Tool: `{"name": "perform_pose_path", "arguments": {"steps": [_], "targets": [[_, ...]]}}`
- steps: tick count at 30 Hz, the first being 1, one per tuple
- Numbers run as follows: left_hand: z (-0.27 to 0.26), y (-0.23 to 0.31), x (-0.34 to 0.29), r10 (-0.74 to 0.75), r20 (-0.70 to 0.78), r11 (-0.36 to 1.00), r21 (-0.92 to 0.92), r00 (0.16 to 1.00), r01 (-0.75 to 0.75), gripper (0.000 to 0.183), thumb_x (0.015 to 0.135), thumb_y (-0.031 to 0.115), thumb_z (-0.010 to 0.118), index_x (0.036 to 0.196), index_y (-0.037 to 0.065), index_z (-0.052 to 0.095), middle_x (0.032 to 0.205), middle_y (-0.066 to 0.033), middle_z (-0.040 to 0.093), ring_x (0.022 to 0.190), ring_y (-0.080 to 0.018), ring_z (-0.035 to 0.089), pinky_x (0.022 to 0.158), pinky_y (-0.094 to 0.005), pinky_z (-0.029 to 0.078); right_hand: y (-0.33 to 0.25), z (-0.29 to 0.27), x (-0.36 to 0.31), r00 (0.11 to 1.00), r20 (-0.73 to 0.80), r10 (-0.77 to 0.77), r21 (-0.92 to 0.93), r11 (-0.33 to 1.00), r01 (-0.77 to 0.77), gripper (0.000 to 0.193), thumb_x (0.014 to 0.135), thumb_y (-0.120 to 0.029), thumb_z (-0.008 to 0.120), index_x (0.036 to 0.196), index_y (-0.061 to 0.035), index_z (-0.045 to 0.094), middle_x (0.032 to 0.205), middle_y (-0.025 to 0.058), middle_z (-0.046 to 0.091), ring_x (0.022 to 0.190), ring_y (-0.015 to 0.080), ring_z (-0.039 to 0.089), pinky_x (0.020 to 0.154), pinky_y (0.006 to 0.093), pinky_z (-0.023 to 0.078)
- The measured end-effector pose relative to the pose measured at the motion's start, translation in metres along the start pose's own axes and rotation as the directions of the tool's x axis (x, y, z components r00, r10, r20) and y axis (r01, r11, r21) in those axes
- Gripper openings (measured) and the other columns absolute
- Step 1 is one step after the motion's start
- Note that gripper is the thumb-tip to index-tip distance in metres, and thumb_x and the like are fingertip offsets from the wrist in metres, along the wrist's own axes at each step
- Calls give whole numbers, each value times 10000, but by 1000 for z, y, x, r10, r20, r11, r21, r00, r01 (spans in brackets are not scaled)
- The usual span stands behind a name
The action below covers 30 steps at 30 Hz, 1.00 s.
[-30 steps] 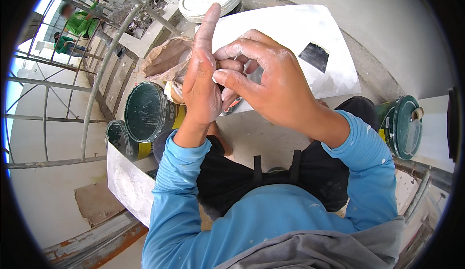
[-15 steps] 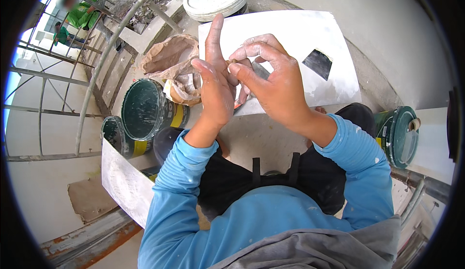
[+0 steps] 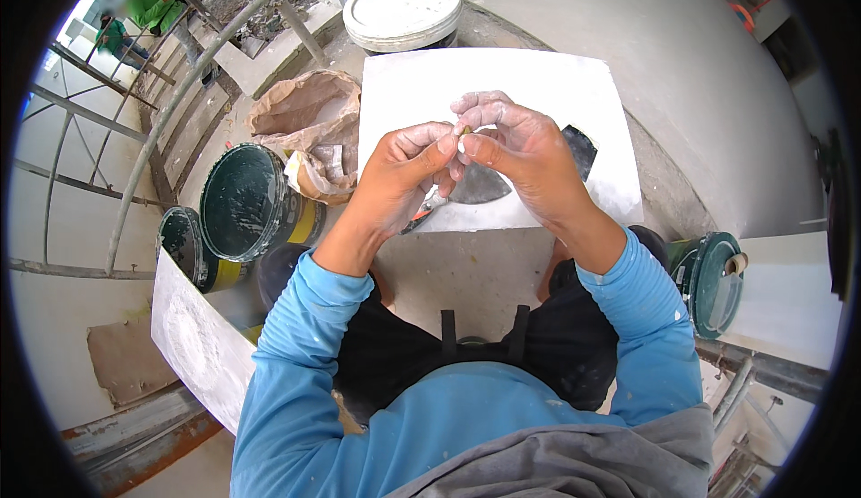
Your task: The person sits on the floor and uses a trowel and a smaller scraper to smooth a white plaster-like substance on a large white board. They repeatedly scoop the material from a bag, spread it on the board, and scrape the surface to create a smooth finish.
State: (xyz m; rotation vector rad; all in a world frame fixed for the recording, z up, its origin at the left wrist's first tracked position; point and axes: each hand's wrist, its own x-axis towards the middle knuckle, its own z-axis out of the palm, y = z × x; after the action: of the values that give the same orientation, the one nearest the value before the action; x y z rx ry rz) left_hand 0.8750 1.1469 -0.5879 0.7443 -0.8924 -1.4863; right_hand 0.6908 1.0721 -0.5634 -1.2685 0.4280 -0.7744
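My left hand [image 3: 401, 173] and my right hand [image 3: 531, 157] meet fingertip to fingertip above a white board [image 3: 408, 85]. Between the right thumb and forefinger is a small olive-brown piece [image 3: 465, 131], too small to name. The left thumb and fingers are pinched together right beside it; what they hold is hidden. White dust or paste coats the fingers of both hands. Under the hands, the board carries a grey fan-shaped patch [image 3: 480, 187] and a black four-sided patch [image 3: 579, 151]. Something with an orange-red part [image 3: 418, 217] lies at the board's near left edge, partly covered.
Left of the board stand an open paper bag [image 3: 296, 108] and two green buckets [image 3: 240, 202] [image 3: 184, 240]. A white-lidded bucket [image 3: 402, 9] is behind it; a green lidded bucket [image 3: 715, 284] stands right. Scaffold pipes [image 3: 184, 94] and two people in green [image 3: 152, 4] are far left.
The left hand's raised forefinger and thumb have folded in to pinch beside the small piece. Both hands have come lower over the board, and the view has shifted slightly.
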Motion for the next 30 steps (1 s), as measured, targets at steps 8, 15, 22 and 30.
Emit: {"name": "perform_pose_path", "arguments": {"steps": [8,15,22,30], "targets": [[2,2,0,59,-123,995,-77,991,-68,204,950,204,750,1006,9,739,853,-40,703,735,-106,606,627,-250,460,5,3,1,998,30,-54,-43,998,55,380,923,-146,762,1235,39,650,1200,116,642,1101,186,632,990,344,504],[6,0,2,204,-240,963,226,949,-150,161,975,191,710,996,31,724,806,-15,667,708,-82,592,623,-238,447,9,8,1,999,-23,-46,-63,997,44,374,961,-159,720,1273,34,644,1174,104,684,1099,174,632,1004,339,496],[-2,0,1,48,-156,965,261,987,-6,181,980,228,713,950,51,692,787,-6,648,696,-84,575,619,-241,438,15,4,4,997,-83,-9,-145,989,-4,330,960,-190,724,1202,32,703,1126,99,691,1065,186,642,956,329,507],[-14,4,4,-110,91,984,153,990,95,177,1005,218,675,943,52,661,763,-1,598,669,-93,537,607,-236,419,9,-5,2,993,101,58,-45,998,-54,284,934,-185,748,1090,51,722,1110,91,644,1043,198,651,942,342,509]]}}
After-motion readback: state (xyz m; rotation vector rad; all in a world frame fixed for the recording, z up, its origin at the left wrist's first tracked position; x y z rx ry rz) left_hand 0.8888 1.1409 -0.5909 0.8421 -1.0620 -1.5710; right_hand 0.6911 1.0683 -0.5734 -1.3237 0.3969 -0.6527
